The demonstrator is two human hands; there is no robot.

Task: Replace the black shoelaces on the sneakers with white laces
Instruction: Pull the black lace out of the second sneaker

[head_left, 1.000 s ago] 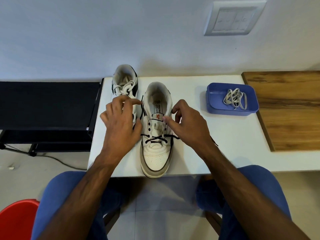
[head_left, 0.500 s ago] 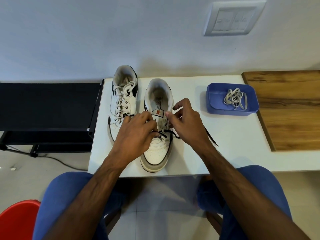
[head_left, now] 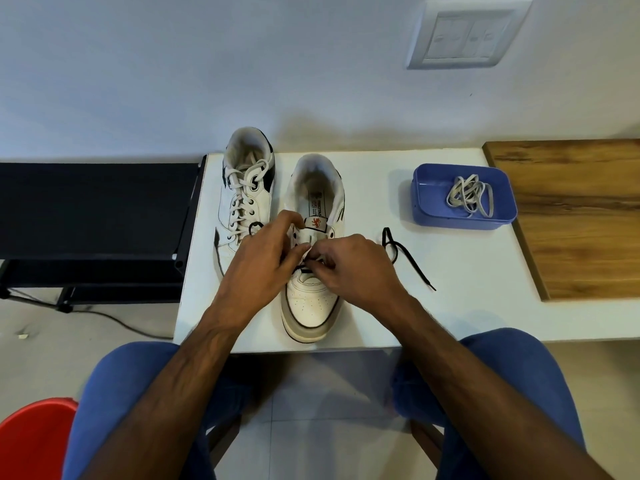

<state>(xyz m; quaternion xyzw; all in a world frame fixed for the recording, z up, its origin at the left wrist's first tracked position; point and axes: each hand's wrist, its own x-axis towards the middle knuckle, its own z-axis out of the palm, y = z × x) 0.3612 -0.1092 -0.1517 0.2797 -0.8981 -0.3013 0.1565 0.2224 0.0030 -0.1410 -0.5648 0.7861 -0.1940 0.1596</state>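
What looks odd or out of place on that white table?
Mostly the mismatch: the left sneaker is fully laced in white, while the right sneaker has a black lace half pulled out, its loose end trailing across the table. Both hands are working at it. Nothing looks spilled or damaged.

Single head-worn wide-angle view, directed forward and steeply downward from above the seated person's lap; the table (head_left: 450, 306) is seen at arm's length, the wall (head_left: 173, 64) beyond it. No second view is provided.
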